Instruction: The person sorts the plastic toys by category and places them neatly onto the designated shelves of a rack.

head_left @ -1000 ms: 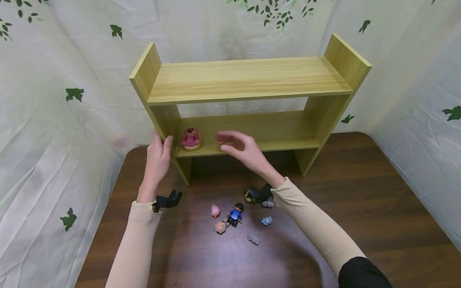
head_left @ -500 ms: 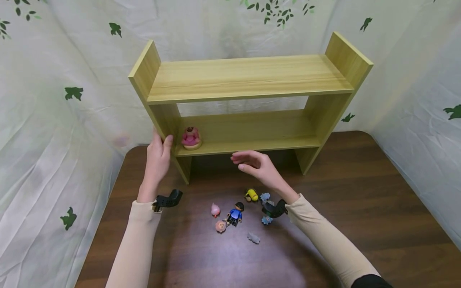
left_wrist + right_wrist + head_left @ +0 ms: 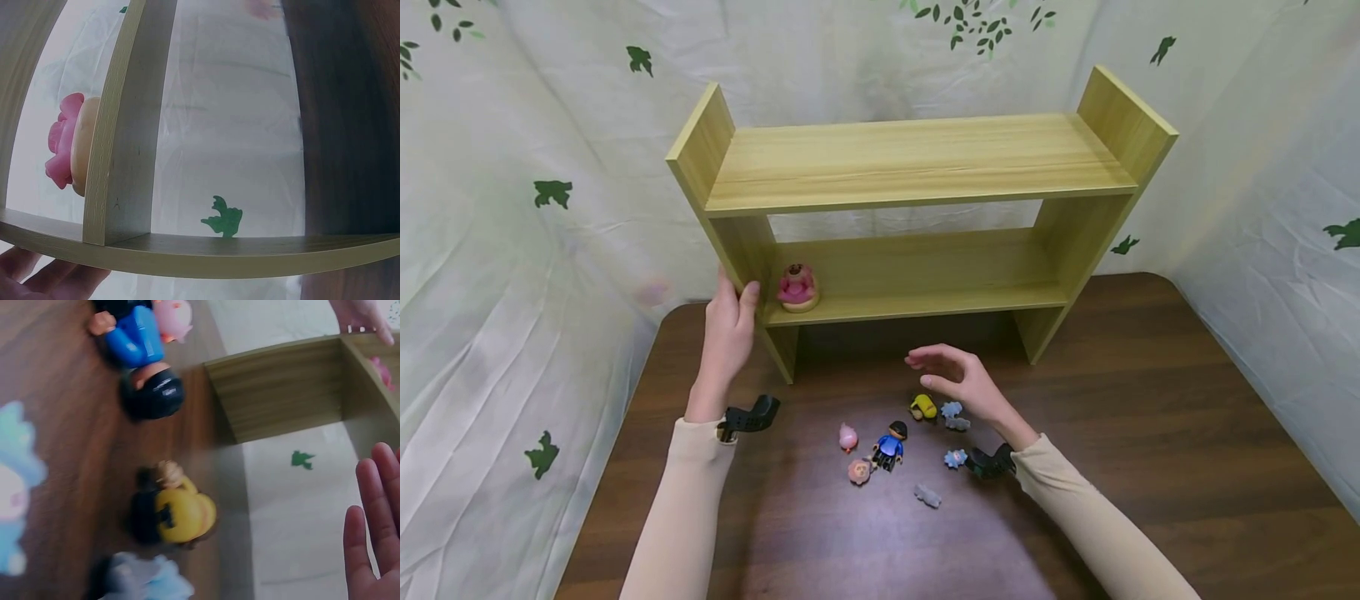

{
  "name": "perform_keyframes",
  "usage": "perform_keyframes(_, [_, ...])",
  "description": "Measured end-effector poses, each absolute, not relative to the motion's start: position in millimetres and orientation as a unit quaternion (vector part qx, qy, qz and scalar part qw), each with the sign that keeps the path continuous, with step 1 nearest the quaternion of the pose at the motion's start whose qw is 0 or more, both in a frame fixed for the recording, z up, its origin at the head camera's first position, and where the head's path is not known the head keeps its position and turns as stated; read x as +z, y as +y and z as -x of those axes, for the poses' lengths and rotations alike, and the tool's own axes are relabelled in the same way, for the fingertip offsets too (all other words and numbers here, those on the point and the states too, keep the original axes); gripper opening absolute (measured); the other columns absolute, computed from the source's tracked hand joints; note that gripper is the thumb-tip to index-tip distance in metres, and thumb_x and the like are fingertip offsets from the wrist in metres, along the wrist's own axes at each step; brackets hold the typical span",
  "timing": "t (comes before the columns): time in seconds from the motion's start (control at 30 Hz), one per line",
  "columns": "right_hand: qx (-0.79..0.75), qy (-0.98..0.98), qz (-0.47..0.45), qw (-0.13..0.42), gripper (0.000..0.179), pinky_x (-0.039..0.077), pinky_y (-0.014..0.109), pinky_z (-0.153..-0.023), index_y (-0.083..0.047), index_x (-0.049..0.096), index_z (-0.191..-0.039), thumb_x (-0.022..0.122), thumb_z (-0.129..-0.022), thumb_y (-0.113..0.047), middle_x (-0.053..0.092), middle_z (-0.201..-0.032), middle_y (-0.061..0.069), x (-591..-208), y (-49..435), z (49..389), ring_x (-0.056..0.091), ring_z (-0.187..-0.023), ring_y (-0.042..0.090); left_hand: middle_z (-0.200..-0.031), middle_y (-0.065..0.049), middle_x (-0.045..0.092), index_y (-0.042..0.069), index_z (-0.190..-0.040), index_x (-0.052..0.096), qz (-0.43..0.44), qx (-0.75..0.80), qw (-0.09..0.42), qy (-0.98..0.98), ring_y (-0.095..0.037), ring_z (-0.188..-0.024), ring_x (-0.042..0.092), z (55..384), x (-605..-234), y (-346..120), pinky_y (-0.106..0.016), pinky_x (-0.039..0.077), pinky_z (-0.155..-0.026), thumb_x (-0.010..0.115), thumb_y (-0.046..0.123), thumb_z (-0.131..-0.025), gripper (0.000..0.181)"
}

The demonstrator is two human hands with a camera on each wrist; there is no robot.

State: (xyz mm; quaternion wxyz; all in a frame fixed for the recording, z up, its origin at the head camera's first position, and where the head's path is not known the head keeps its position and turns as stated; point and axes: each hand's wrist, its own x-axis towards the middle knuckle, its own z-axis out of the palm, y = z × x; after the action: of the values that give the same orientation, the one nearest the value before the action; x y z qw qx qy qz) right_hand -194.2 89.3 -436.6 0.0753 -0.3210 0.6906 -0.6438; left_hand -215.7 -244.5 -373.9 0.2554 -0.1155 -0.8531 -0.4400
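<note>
Fingers [image 3: 928, 351] of right hand [image 3: 964, 383] spread from thumb, near yellow toy [image 3: 924, 406]; left hand [image 3: 728, 329] grips shelf side [image 3: 747, 246].

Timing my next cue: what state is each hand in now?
Left hand: open, touching the side of the pale yellow wooden shelf.
Right hand: open, holding nothing, above the dark brown wooden table.

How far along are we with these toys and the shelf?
Apparently done: the larger pink toy sits at the left end of the lower board of the shelf. In hand: no toy; the left hand holds the shelf's side, the right hand hovers open over the table. Probably left: the tabletop toys, including the blue-shirted figure and yellow figure.
</note>
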Motion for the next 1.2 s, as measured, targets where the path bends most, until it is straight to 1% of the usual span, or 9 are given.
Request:
perform_keyframes(0.13, [-0.636,0.7,0.317,0.072,0.035,0.043,0.053,-0.092,0.014,0.053,-0.123,0.058,-0.088,0.01,0.058,-0.121,0.028,-447,96,193,0.053,-0.113,0.043,-0.119,-0.03,0.052,0.007,-0.149,0.024,0.116,-0.44,0.256,-0.853,-0.042,-0.112,0.05,216,-374,-244,-0.055,0.037,-0.088,0.041,0.022,-0.103,0.052])
perform_keyframes(0.2, [-0.63,0.706,0.315,0.071,0.036,0.04,0.059,-0.09,0.013,0.054,-0.123,0.058,-0.088,0.01,0.058,-0.12,0.028,-451,99,192,0.053,-0.112,0.043,-0.118,-0.03,0.052,0.007,-0.149,0.024,0.116,-0.441,0.256,-0.852,-0.042,-0.112,0.05,216,-374,-244,-0.054,0.037,-0.088,0.041,0.022,-0.103,0.052])
perform_keyframes(0.37, [-0.628,0.71,0.309,0.08,0.037,0.037,0.063,-0.091,0.013,0.053,-0.124,0.058,-0.087,0.012,0.057,-0.121,0.029,-463,106,190,0.05,-0.112,0.05,-0.119,-0.03,0.052,0.007,-0.15,0.024,0.116,-0.443,0.257,-0.851,-0.041,-0.111,0.051,215,-374,-244,-0.054,0.038,-0.088,0.041,0.021,-0.103,0.052])
perform_keyframes(0.43, [-0.63,0.71,0.303,0.088,0.038,0.036,0.063,-0.092,0.013,0.053,-0.125,0.059,-0.087,0.012,0.056,-0.122,0.029,-466,108,189,0.049,-0.113,0.051,-0.119,-0.03,0.052,0.007,-0.15,0.023,0.116,-0.444,0.258,-0.851,-0.04,-0.111,0.051,215,-374,-244,-0.054,0.038,-0.089,0.041,0.021,-0.103,0.052])
perform_keyframes(0.63, [-0.617,0.724,0.29,0.103,0.04,0.033,0.062,-0.095,0.013,0.053,-0.125,0.061,-0.085,0.013,0.055,-0.125,0.028,-476,112,188,0.049,-0.116,0.046,-0.12,-0.03,0.052,0.007,-0.15,0.023,0.115,-0.444,0.257,-0.851,-0.04,-0.112,0.051,215,-374,-243,-0.054,0.038,-0.089,0.041,0.021,-0.103,0.052])
perform_keyframes(0.83, [-0.594,0.743,0.289,0.111,0.042,0.03,0.06,-0.098,0.012,0.054,-0.125,0.064,-0.084,0.01,0.056,-0.124,0.026,-480,111,186,0.048,-0.117,0.042,-0.119,-0.03,0.052,0.006,-0.149,0.024,0.114,-0.445,0.258,-0.85,-0.04,-0.112,0.051,215,-374,-244,-0.054,0.038,-0.089,0.042,0.02,-0.103,0.052])
perform_keyframes(0.97, [-0.578,0.752,0.296,0.113,0.044,0.03,0.059,-0.098,0.011,0.054,-0.126,0.065,-0.083,0.01,0.056,-0.126,0.025,-486,111,187,0.048,-0.118,0.041,-0.12,-0.03,0.052,0.007,-0.15,0.023,0.116,-0.445,0.259,-0.849,-0.039,-0.113,0.051,215,-375,-244,-0.054,0.038,-0.09,0.041,0.02,-0.103,0.052])
perform_keyframes(1.1, [-0.566,0.761,0.297,0.111,0.046,0.032,0.057,-0.098,0.006,0.056,-0.127,0.066,-0.083,0.01,0.057,-0.128,0.019,-504,112,194,0.048,-0.119,0.036,-0.119,-0.029,0.052,0.008,-0.15,0.024,0.118,-0.446,0.261,-0.848,-0.038,-0.111,0.051,215,-375,-243,-0.053,0.038,-0.089,0.042,0.02,-0.103,0.052])
perform_keyframes(1.2, [-0.554,0.77,0.297,0.108,0.048,0.034,0.054,-0.098,0.0,0.057,-0.129,0.069,-0.083,0.006,0.057,-0.129,0.013,-515,112,199,0.049,-0.12,0.031,-0.119,-0.03,0.052,0.007,-0.15,0.024,0.118,-0.445,0.262,-0.848,-0.038,-0.109,0.052,215,-375,-243,-0.052,0.038,-0.088,0.042,0.02,-0.102,0.052])
